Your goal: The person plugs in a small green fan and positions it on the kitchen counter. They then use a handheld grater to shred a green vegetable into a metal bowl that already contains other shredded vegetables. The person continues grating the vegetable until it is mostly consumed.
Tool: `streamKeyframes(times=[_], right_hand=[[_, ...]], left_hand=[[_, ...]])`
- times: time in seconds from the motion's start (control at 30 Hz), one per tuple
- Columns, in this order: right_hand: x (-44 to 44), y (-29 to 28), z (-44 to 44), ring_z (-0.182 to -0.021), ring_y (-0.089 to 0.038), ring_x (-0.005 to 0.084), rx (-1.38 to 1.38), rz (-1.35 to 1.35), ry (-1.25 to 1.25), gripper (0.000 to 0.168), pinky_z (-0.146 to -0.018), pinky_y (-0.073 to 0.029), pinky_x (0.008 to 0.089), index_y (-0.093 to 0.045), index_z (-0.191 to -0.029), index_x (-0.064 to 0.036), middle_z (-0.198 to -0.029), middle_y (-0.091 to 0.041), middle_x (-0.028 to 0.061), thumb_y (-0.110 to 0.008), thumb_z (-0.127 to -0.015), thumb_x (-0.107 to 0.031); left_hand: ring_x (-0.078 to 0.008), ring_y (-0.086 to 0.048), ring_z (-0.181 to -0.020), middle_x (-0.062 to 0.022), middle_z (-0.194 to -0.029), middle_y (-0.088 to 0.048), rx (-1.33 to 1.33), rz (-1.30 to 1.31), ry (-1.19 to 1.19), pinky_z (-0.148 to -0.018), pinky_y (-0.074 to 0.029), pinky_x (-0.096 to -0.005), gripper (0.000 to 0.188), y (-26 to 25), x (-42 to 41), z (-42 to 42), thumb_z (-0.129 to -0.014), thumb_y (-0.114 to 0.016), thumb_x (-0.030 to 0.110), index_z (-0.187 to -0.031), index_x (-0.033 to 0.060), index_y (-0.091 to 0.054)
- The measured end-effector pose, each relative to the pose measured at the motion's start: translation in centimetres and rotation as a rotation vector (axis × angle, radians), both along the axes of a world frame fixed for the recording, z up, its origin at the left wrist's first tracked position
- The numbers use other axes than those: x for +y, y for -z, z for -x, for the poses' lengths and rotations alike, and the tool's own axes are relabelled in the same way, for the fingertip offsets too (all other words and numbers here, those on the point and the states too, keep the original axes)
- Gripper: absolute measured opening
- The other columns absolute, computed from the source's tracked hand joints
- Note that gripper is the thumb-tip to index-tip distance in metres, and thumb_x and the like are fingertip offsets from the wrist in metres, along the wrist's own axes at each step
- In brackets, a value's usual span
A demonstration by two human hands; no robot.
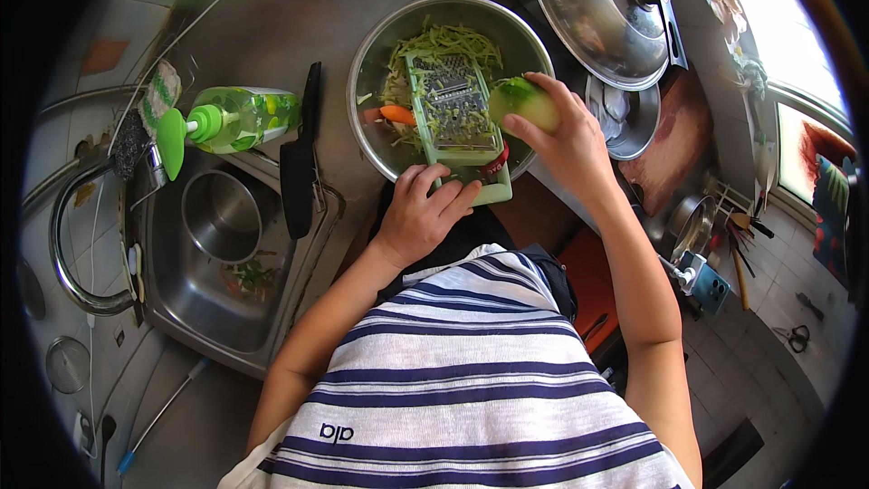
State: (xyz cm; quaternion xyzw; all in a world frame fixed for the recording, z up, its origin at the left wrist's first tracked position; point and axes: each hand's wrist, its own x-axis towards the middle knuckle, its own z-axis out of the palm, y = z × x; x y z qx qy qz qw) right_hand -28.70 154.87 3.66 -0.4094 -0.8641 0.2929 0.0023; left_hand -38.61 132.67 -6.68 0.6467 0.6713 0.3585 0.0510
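Note:
My left hand (426, 214) grips the near end of a pale green grater (434, 123), which leans across the rim of a steel bowl (363, 54). Shreds of green vegetable cling to its metal grating plate. In my right hand (569, 139) is a piece of pale green vegetable (524, 103) with a darker green patch, held just right of the grater. A heap of green shreds (458, 41) lies in the bowl beyond the grater. An orange carrot piece (398, 114) rests in the bowl, left of the grater.
A black knife (299, 170) lies left of the bowl, beside a green soap pump bottle (244, 117). The steel sink (204, 312) holds a steel pot (223, 216) and vegetable scraps. At right are a lidded pan (590, 7), a small steel bowl (645, 129) and a cutting board (675, 142).

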Motion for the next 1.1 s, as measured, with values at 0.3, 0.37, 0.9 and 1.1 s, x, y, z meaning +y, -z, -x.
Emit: streamKeyframes(times=[0.3,0.37,0.9,1.1], right_hand=[[-1.5,-0.2,0.0,-0.106,-0.070,0.0394,-0.076,-0.028,-0.086,0.063,-0.089,-0.057,0.0454,-0.061,-0.139,-0.018,-0.118,-0.068,0.0190,-0.083,-0.084,-0.040],[-1.1,0.9,0.4,-0.108,-0.069,0.0374,-0.033,-0.088,-0.076,0.061,-0.091,-0.056,0.0455,-0.061,-0.140,-0.017,-0.119,-0.067,0.0182,-0.083,-0.086,-0.038],[-3.0,0.0,-0.3,-0.098,-0.072,0.0396,-0.030,-0.139,-0.166,0.061,-0.081,-0.059,0.0457,-0.061,-0.136,-0.016,-0.120,-0.066,0.0173,-0.084,-0.084,-0.037],[-3.1,-0.8,0.9,-0.085,-0.073,0.0417,-0.173,-0.126,-0.219,0.059,-0.073,-0.059,0.0462,-0.059,-0.132,-0.013,-0.114,-0.067,0.0180,-0.081,-0.084,-0.041]], left_hand=[[-0.0288,-0.055,-0.114,-0.0027,-0.111,-0.062,0.014,0.000,-0.001,-0.098,-0.048,-0.0486,0.050,-0.1,0.0,0.0,-0.078,-0.081,0.021,-0.126,0.0117,-0.073],[-0.0290,-0.055,-0.114,-0.0027,-0.111,-0.062,0.008,-0.006,-0.001,-0.098,-0.048,-0.0486,0.050,0.1,0.1,0.0,-0.078,-0.081,0.021,-0.126,0.0117,-0.073],[-0.0295,-0.056,-0.116,-0.0043,-0.112,-0.063,0.014,0.011,-0.010,-0.104,-0.049,-0.0511,0.049,0.4,-0.1,-0.3,-0.080,-0.080,0.024,-0.126,0.0112,-0.072],[-0.0291,-0.058,-0.116,-0.0051,-0.111,-0.063,0.023,0.004,-0.013,-0.107,-0.049,-0.0516,0.048,0.5,-0.3,-0.2,-0.082,-0.079,0.026,-0.127,0.0112,-0.072]])
